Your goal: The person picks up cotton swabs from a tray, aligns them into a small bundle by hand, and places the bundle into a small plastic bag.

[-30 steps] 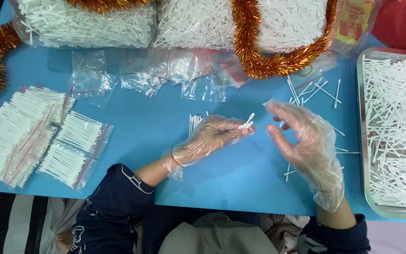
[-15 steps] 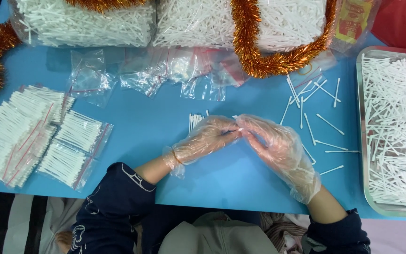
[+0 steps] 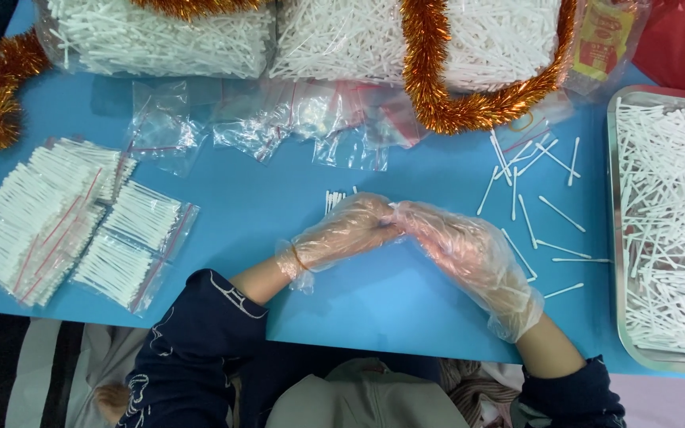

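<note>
Plastic-gloved, our left hand (image 3: pixel 350 230) closes round a small bunch of cotton swabs (image 3: pixel 333 198) over the blue table (image 3: pixel 263 198); our right hand (image 3: pixel 457 246) meets it, fingertips pinched there. Loose swabs (image 3: pixel 533 198) lie beside the tray (image 3: pixel 614 238).

Single head-worn cam, no 2nd view, so no shared area. Looks almost straight down from above the person, near range, lens facing the blue table (image 3: pixel 223 206). Left hand (image 3: pixel 346 230) and right hand (image 3: pixel 461 250) meet approx. at frame centre. Metal tray (image 3: pixel 614 238) cut by the edge right of the hands; packed bags (image 3: pixel 65 222) far left of them.
</note>
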